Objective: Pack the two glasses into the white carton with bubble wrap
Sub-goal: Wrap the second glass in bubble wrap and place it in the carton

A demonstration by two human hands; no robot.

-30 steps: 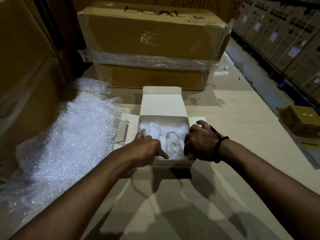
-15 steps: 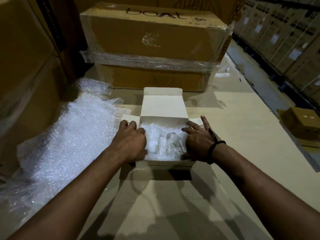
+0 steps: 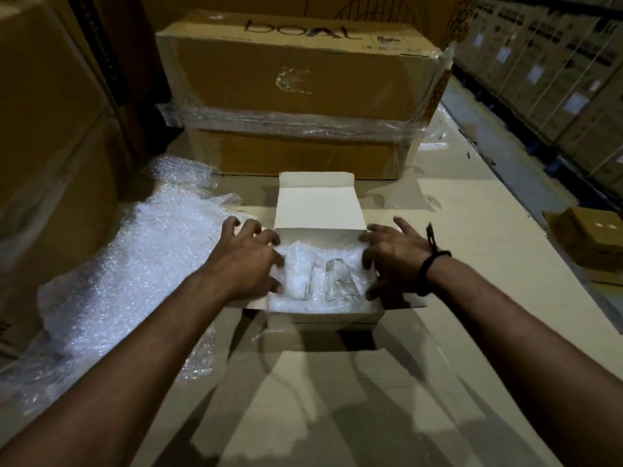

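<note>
Two-glass pack, seen from above. At centre we see the white carton (image 3: pixel 323 316), open, with its lid flap (image 3: pixel 318 207) standing back on the far side. Inside the carton, on a bubble wrap lining (image 3: pixel 337 306), lie two clear glasses side by side and just apart: the first glass (image 3: pixel 298 281) toward the carton's left wall, the second glass (image 3: pixel 340 281) toward its right wall.

The left hand (image 3: pixel 249 261) reaches in palm down over the carton's left edge, fingers spread and bent, not closed round anything, their tips at the rim beside the first glass. The right hand (image 3: pixel 394 261), with a black wristband (image 3: pixel 428 274), mirrors it over the carton's right edge, fingers likewise splayed and holding nothing, thumb low near the front corner. We cannot tell how firmly either hand presses on the side flaps beneath it. Both forearms run straight in from the near side of the carton.

Left of the carton we see a loose bubble wrap sheet (image 3: pixel 141 264); behind it, a large brown box (image 3: pixel 303 79) banded in clear film; well to its right, a small brown box (image 3: pixel 593 234).
</note>
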